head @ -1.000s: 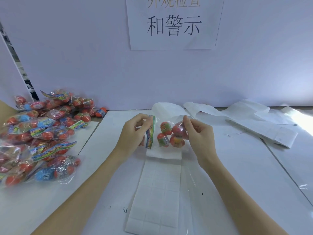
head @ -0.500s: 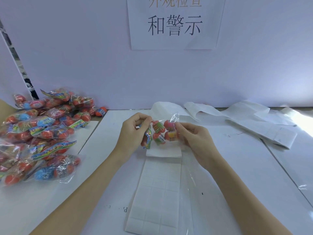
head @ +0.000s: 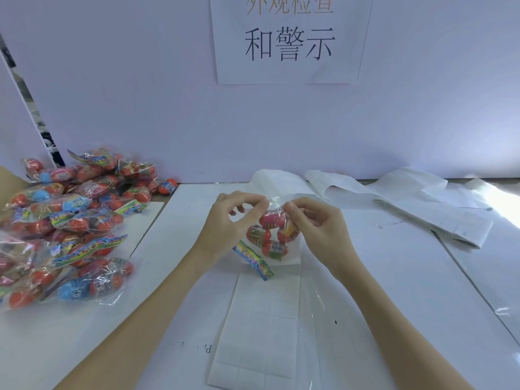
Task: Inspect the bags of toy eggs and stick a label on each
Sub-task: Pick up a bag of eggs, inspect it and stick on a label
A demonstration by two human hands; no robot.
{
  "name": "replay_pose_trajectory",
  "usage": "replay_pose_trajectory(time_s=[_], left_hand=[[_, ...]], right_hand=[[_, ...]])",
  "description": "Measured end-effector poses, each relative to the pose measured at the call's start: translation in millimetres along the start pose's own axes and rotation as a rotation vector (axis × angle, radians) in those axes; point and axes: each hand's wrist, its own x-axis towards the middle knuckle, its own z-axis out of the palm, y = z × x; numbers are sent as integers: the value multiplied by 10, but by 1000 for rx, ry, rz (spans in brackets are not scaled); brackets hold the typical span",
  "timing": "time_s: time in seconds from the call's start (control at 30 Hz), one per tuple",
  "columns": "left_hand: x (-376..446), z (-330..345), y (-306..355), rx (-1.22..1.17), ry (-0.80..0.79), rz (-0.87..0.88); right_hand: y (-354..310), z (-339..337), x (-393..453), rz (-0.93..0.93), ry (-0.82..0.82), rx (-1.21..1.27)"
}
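We pinch clear top edge of bag of toy eggs [head: 270, 235]: left hand [head: 225, 220] and right hand [head: 315, 223] both closed on film, bag hanging above label sheet [head: 259, 327]. Film looks slippery, limp; eggs shift, light. Best hold: colourful header strip [head: 253, 261]. Pile of bags [head: 67, 229] waits left.

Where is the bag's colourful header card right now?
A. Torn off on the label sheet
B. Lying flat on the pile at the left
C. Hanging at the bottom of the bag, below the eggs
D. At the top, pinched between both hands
C: both hands, left hand and right hand, pinch the clear end of the bag up top, and the header card dangles under the eggs.
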Motion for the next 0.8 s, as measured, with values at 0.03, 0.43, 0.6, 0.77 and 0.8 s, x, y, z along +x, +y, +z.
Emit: replay_pose_trajectory(time_s=[0.03, 0.43, 0.6, 0.77, 0.8], left_hand=[[0, -14, 1, 29, -8, 9], [54, -116, 18, -168, 103, -118], [52, -101, 11, -172, 19, -128], [80, -86, -16, -117, 138, -88], [82, -93, -14, -117, 147, -85]], right_hand=[[-7, -1, -4, 15, -1, 5], [63, -59, 29, 203, 71, 140], [86, -47, 25, 156, 44, 54], [76, -5, 20, 51, 151, -76], [74, 6, 12, 26, 181, -137]])
